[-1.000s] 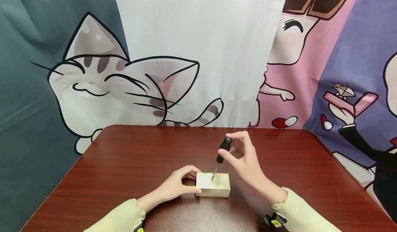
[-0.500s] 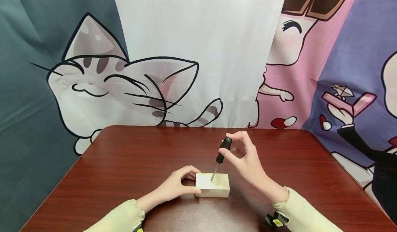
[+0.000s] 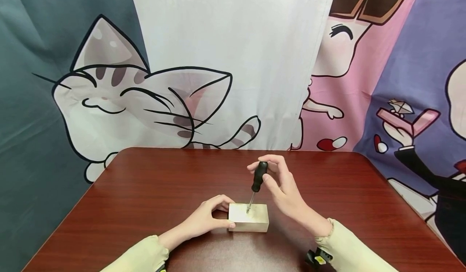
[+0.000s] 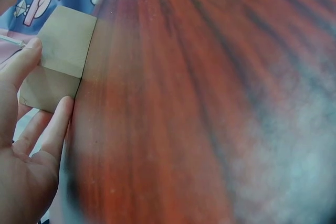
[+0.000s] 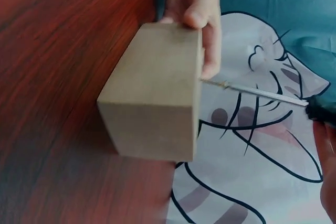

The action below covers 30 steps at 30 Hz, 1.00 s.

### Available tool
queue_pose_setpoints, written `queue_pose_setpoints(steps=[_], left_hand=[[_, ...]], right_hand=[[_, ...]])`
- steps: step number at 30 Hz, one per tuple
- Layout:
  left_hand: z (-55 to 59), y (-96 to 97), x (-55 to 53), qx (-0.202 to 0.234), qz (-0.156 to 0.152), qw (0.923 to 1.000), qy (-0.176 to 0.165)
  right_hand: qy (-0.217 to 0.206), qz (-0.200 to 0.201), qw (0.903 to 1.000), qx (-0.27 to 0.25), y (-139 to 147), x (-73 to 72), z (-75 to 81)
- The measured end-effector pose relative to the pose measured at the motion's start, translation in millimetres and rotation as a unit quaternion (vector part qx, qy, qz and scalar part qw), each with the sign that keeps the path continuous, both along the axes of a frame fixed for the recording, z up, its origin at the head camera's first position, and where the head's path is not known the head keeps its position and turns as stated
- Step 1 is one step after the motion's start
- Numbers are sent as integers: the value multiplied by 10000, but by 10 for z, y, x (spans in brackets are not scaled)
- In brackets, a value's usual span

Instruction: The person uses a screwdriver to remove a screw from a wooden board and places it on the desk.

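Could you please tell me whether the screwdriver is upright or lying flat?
Upright but leaning: the screwdriver points tip-down above the block, handle uppermost.

legible texts: 0 | labels: 0 | brands: 0 | numbers: 0 | signs: 0

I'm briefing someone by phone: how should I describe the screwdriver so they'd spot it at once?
On the reddish-brown table, find the pale block held by the left hand. The screwdriver slants up over its top, gripped by the right hand. Its black handle and thin metal shaft set it apart from the plain, pale block.
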State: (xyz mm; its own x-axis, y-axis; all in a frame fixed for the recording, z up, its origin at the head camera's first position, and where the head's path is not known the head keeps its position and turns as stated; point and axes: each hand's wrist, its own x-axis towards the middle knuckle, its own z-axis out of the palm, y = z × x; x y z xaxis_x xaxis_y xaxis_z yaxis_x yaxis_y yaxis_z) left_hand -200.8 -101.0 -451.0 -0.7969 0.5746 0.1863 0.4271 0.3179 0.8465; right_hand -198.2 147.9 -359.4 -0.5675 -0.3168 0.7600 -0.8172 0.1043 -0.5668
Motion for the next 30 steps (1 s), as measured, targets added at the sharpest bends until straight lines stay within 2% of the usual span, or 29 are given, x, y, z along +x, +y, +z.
queue_pose_setpoints(steps=[7,14,19,30], left_hand=[[12,0,-2,-22,-4,10000,-13],[6,-1,1,-8,-9,10000,-74],[5,-3,4,-27,13,10000,-35],[9,-3,3,-26,17,10000,-29]], right_hand=[[-137,-559,9971,-499,-52,27,26],[-603,-657,9948,-488,-2,32,52],[-730,-765,9939,-318,36,39,62],[-546,-269,9981,-57,51,29,59]])
